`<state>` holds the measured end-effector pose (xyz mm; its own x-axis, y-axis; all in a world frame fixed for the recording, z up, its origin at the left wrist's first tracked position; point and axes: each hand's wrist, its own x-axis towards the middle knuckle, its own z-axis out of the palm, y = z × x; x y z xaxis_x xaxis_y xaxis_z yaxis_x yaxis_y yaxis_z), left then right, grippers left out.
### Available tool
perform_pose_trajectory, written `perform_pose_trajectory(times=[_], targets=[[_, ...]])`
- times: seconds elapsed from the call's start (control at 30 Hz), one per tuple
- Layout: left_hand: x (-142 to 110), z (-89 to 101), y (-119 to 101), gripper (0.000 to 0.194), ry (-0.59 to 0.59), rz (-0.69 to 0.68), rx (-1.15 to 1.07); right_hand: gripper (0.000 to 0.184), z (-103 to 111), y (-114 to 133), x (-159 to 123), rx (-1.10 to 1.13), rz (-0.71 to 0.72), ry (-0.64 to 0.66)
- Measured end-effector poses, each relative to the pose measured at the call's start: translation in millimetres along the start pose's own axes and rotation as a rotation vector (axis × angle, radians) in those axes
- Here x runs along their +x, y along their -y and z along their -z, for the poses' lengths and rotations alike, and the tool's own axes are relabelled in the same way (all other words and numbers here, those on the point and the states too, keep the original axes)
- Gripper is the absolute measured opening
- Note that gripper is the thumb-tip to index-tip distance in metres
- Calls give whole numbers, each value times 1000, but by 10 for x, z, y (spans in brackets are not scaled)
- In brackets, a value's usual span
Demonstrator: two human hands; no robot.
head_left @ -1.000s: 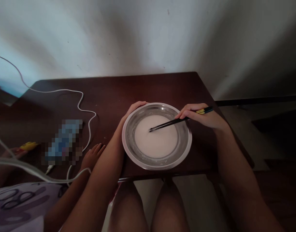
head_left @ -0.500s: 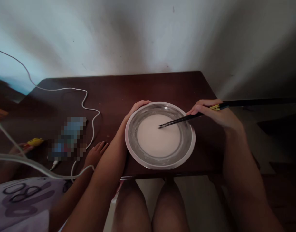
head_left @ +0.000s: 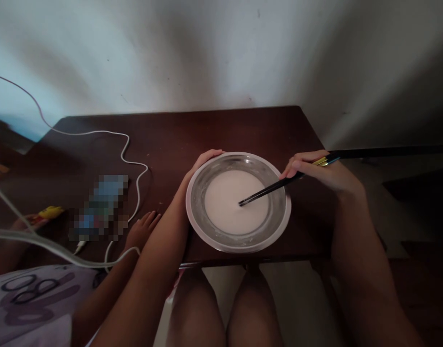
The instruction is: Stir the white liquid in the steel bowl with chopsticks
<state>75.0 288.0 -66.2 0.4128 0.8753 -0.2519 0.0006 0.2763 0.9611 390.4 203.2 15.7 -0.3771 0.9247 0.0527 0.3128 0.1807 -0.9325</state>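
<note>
A round metal bowl (head_left: 279,221) holding a white liquid (head_left: 224,207) sits near the front edge of a dark wooden table (head_left: 178,140). My left hand (head_left: 201,163) curls around the bowl's far left rim and holds it. My right hand (head_left: 320,172) is closed on a pair of dark chopsticks (head_left: 268,190) with yellow ends. Their tips dip into the liquid right of the bowl's middle.
A white cable (head_left: 132,159) snakes across the table's left half beside a blurred object (head_left: 100,207). Another person's hand (head_left: 141,230) rests flat at the table's front left, with their patterned sleeve (head_left: 29,299) below. A small yellow item (head_left: 49,212) lies at far left. My knees show under the table.
The chopstick tips moved from the bowl's left centre toward the right and then lower in the liquid. The view shifted slightly. My left hand stayed on the rim.
</note>
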Motion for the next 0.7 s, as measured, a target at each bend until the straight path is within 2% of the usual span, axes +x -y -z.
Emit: perform_pose_trajectory(times=[0.1,0.17,0.27,0.33,0.43,0.47,0.63,0.7], targets=[[12,6,2,27,-3,-4,-9,27,-31,-15,32,-20,40,70],[17,10,7,26,-8,3,-21,24,-22,-34,38,-38,37,2],[18,13,20,26,-16,20,-35,28,26,-34,12,-34,8,-99],[16,12,27,28,-30,24,-47,31,29,-12,1,-23,-2,-56],[7,2,23,32,-45,31,-63,30,-27,12,23,-27,19,73],[3,-2,19,33,-47,34,-63,28,-44,10,32,-32,30,71],[-27,-28,2,34,-36,19,-62,29,22,-14,2,-57,-5,-109],[-33,-35,-3,35,-31,16,-56,35,45,-3,-16,-47,-20,-87]])
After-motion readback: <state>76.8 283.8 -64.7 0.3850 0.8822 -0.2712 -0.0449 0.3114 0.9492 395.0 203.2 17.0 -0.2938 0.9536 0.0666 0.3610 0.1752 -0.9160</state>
